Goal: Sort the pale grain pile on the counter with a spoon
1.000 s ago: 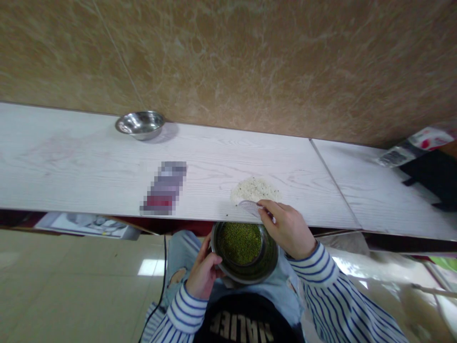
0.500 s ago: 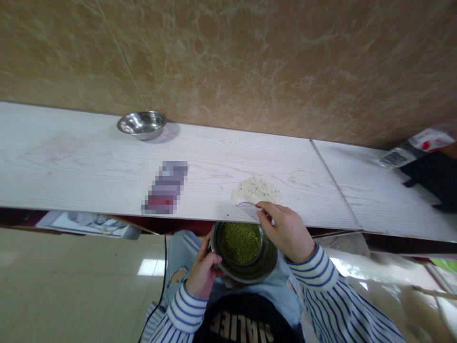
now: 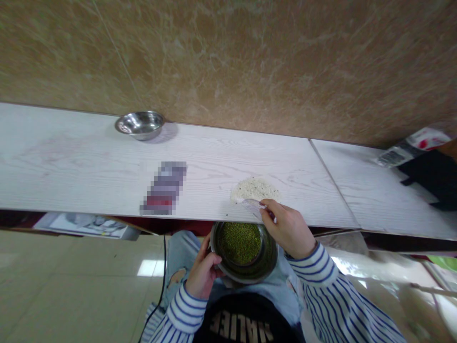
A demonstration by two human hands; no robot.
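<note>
My left hand (image 3: 205,271) clasps the left rim of a steel bowl (image 3: 246,276), thumb over the edge. Green mung beans (image 3: 241,242) lie inside it. The bowl is at my lap, just below the table's front edge. Above its right side, my right hand (image 3: 288,227) pinches a thin, clear plastic piece (image 3: 254,206); its exact kind is not plain. The plastic's left end is at the near side of a pile of white grains (image 3: 256,188) with dark specks, on the tabletop. Whether it touches the grains is hard to tell.
A shallow steel bowl (image 3: 140,126) stands by the wall at back left. A blurred-out phone-shaped item (image 3: 164,188) lies on the white table (image 3: 210,157). At far right are a plastic packet (image 3: 410,147) and a black object (image 3: 430,176). A seam crosses the tabletop.
My right hand and the clear plastic piece have shifted slightly to the right, the piece's tip drawing up a little. My left hand and the bean bowl stay where they were.
</note>
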